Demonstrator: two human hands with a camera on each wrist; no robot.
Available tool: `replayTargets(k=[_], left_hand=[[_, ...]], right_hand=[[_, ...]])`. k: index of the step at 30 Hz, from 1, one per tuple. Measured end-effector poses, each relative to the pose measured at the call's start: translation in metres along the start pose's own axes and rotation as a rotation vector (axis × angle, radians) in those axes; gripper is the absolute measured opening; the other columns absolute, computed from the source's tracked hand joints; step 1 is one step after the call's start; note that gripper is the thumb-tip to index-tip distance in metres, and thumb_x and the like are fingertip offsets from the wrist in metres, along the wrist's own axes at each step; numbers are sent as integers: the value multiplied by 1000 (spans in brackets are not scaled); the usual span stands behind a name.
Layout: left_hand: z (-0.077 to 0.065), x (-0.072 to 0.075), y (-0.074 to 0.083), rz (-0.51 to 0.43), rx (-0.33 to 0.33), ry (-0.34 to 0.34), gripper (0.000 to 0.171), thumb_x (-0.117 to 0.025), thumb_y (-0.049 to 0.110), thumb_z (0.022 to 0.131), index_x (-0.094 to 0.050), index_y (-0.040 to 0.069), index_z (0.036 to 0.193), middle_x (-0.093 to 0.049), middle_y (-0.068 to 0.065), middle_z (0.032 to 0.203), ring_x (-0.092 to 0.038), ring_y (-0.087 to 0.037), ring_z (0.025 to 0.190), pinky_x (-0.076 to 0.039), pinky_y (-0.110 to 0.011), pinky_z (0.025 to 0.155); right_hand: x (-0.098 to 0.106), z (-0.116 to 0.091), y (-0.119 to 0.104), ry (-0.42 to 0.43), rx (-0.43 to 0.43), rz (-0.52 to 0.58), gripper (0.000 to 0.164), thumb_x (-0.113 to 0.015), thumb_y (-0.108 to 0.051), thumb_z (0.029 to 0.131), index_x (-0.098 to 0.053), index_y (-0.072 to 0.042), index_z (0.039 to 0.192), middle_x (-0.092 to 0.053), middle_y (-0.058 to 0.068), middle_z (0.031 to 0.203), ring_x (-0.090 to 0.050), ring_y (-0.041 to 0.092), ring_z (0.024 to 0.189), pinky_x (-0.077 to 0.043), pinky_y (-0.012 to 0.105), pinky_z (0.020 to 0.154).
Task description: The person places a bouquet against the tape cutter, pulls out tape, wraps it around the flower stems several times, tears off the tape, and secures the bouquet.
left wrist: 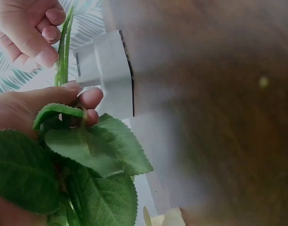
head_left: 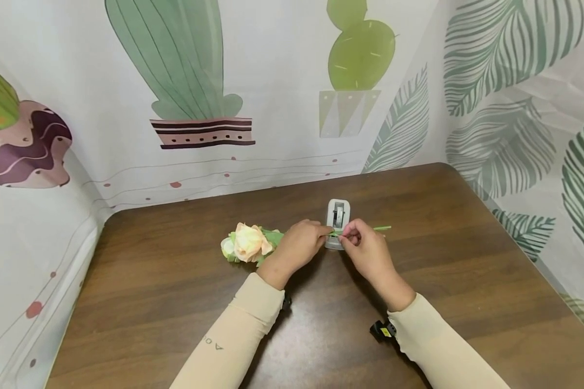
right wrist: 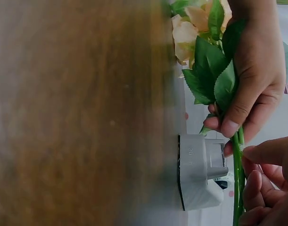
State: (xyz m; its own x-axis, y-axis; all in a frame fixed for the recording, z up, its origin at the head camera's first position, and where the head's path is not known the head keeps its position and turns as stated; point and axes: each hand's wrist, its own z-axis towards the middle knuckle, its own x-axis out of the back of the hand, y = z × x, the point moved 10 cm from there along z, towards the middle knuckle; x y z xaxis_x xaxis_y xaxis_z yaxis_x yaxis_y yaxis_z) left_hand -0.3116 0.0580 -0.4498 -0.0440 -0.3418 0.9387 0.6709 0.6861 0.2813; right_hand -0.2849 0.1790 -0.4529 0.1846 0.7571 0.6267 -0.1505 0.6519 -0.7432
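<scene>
A bunch of artificial flowers (head_left: 250, 243) with peach petals and green leaves (left wrist: 101, 193) lies across my left hand's side. My left hand (head_left: 299, 246) grips its green stems (right wrist: 237, 183) just below the leaves, thumb on top. Close beside it, my right hand (head_left: 370, 251) has curled fingers, with thumb and forefinger pinching at the stems; whether a piece of tape is between them is too small to tell. Under the stems stands a grey-white tape dispenser (head_left: 338, 213), its body (right wrist: 198, 165) near the left fingertips in the right wrist view.
Both hands work over a brown wooden table (head_left: 165, 313). Behind it hangs a white cloth (head_left: 282, 108) printed with cacti and leaves. A black wrist camera (head_left: 383, 330) is strapped by the right cuff.
</scene>
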Motion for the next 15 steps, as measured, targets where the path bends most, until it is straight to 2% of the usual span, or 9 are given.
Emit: replayTargets(k=[9, 15], left_hand=[[0, 1, 0, 10, -4, 1, 27, -63, 13, 99, -74, 18, 124, -76, 0, 101, -71, -22, 97, -56, -35, 87], [1, 0, 3, 34, -26, 1, 28, -64, 13, 98, -74, 18, 125, -77, 1, 105, -70, -22, 97, -56, -35, 87]], right_hand=[[-1, 2, -7, 18, 60, -52, 10, -73, -6, 87, -65, -7, 94, -71, 7, 86, -62, 16, 75, -50, 27, 69], [0, 1, -11, 53, 118, -148, 13, -75, -7, 85, -66, -8, 95, -71, 6, 86, -64, 21, 79, -48, 38, 78]])
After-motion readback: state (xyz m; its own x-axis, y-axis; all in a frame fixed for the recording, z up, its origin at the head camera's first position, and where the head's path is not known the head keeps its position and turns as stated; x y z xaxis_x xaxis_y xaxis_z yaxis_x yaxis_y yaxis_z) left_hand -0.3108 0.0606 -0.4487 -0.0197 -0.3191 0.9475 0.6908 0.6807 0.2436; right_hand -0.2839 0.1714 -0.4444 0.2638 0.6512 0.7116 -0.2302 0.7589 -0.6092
